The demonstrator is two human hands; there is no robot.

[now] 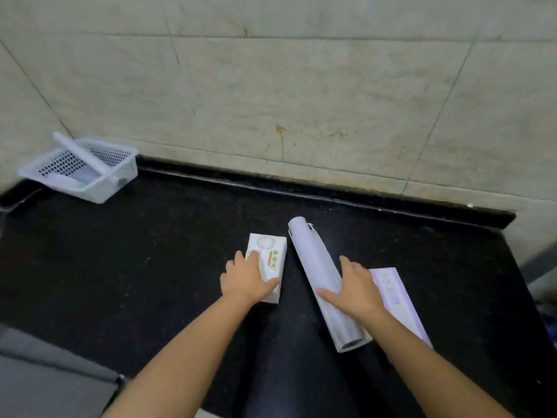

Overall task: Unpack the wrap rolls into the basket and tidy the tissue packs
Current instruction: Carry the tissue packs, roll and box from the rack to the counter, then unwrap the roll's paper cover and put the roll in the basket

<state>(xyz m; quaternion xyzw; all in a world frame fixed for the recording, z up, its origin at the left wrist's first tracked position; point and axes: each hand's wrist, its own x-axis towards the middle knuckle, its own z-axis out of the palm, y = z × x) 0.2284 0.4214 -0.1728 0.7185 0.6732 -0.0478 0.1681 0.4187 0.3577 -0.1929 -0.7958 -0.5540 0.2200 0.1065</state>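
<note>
Head view: our left hand (pixel 245 279) grips a tissue pack (pixel 266 267) at centre; our right hand (pixel 355 289) clasps a wrap roll (pixel 313 260), beside its box (pixel 398 300). One roll already leans in the basket (pixel 120 173), upper left.

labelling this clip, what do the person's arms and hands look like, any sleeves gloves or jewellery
Both forearms are bare as far as the frame shows, with no sleeve in view. The left hand and right hand wear no gloves, and no ring, watch or bracelet shows. No markings are visible on either arm.
</note>
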